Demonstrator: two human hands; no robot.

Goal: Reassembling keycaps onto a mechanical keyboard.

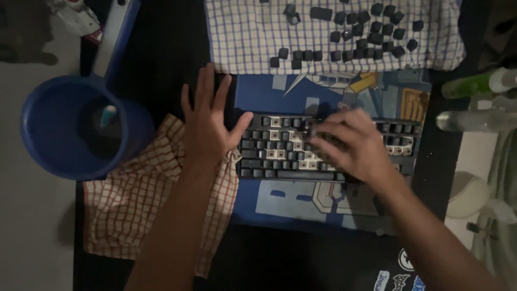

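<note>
A black mechanical keyboard (280, 156) lies on a blue printed desk mat (285, 202), with several keycaps removed and pale switches showing. My left hand (207, 121) rests flat, fingers spread, at the keyboard's left end, its thumb touching the edge. My right hand (350, 145) hovers curled over the keyboard's middle, fingertips down on the keys; it is blurred and I cannot tell if it grips a keycap. Several loose dark keycaps (355, 37) lie on a white and blue checked cloth (247, 37) behind the keyboard.
A blue bucket with a long handle (70, 129) stands at the left, beside a red-checked cloth (140, 210) under my left forearm. A green bottle (476, 83) and a clear bottle (474, 121) lie at the right. A white round object (466, 194) sits below them.
</note>
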